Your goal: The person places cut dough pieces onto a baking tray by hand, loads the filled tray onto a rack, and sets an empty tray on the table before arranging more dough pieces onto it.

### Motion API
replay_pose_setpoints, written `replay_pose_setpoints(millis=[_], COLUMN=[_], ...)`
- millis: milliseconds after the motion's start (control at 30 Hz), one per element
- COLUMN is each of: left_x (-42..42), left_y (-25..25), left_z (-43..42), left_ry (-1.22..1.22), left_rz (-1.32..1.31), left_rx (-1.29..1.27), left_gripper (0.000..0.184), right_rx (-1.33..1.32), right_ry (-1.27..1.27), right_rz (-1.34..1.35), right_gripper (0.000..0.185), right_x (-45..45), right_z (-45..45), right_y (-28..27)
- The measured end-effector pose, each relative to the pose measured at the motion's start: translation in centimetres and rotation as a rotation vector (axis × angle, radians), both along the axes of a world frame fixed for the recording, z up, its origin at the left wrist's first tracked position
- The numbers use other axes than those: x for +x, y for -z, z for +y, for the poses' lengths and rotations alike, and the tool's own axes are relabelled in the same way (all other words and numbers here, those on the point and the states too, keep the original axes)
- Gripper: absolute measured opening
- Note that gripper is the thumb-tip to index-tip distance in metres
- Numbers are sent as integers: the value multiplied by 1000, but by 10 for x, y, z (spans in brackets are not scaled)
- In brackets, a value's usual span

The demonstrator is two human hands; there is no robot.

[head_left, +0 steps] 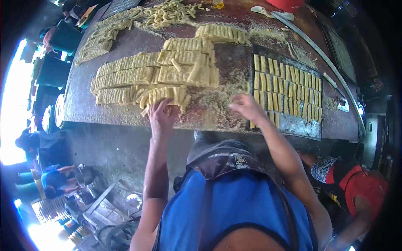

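Tray (302, 126) as reference, on the table (80, 105). Sticks (274, 101) stand in spaced rows on it; its nearest row has a few at the left end, then bare metal. To its left, beyond a patch of crumbs (215, 109), sits the packed block (136, 77) of more sticks.

Step, as judged: transferring sticks from block to tray. They look soft, so lift lightly, several together, supporting both ends; lay them parallel with slight gaps, squared to the row behind. Pinching or dragging would probably bend them.

Left hand (161, 119): well left of the tray, at the block's near edge; fingers curled down, touching loose sticks. Whether it grips any: cannot tell.

Right hand (251, 108): over the tray's left edge, fingers loosely bent, thumb apart; no stick visible in it, though its underside is hidden.
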State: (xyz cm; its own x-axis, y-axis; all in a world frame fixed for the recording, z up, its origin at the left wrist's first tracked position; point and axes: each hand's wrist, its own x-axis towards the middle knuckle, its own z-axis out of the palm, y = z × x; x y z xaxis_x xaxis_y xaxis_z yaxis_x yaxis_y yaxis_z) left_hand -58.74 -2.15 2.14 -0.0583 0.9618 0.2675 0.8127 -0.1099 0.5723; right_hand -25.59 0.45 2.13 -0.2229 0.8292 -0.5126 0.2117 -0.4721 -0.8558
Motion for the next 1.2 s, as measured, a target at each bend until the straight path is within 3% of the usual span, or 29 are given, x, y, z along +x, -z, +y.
replay_pose_setpoints(millis=[67, 100, 200, 267, 400, 467, 500, 533, 600, 633, 667, 733, 867, 1000, 1067, 1200], left_x=[-32, -44, -60, -69, -68, -61, -61, -59, -56, -56, -57, -57, -56, -38, -12, 84], left_y=[-11, -16, -23, -9, 14, 12, 27, 27, 23, 18, 12, 10, 1, 6, 7, -1], left_z=[29, 41, 71, 81, 83, 75, 73, 72, 70, 69, 69, 69, 64, 54, 46, 33], left_ry=[118, 145, 340, 419, 439, 371, 357, 360, 328, 332, 338, 367, 243, 129, 112, 287], left_rz=[214, 269, 420, 467, 382, 302, 307, 299, 275, 274, 264, 242, 58, 28, -34, -84], left_rx=[-56, -192, -314, -305, -204, -208, -117, -119, -126, -124, -145, -157, -35, 94, 42, 27], left_gripper=[54, 82, 94, 96, 89, 89, 88, 88, 87, 87, 87, 87, 71, 43, 39, 31], right_rx=[-192, -315, -340, -249, -282, 124, 164, 160, -96, -69, -70, -157, -128, -5, 47, 79], right_ry=[11, 54, 221, 343, 185, 160, 82, 82, 15, 19, 28, 130, 208, 378, 411, 404], right_rz=[201, 269, 370, -35, 91, -372, -442, -450, -246, -52, -53, 197, 262, 95, -248, -399], right_gripper=[49, 48, 32, 28, 37, 46, 53, 53, 49, 45, 45, 41, 47, 51, 44, 46], right_x=[-65, -94, -162, -196, -221, -232, -228, -221, -203, -191, -175, -147, -66, 58, 119, 176], right_z=[15, 22, 39, 50, 60, 59, 58, 59, 65, 66, 64, 59, 34, -6, -30, -75], right_y=[6, 3, 17, 2, 16, 61, 49, 39, 27, 33, 38, 12, 1, 3, 7, 8])
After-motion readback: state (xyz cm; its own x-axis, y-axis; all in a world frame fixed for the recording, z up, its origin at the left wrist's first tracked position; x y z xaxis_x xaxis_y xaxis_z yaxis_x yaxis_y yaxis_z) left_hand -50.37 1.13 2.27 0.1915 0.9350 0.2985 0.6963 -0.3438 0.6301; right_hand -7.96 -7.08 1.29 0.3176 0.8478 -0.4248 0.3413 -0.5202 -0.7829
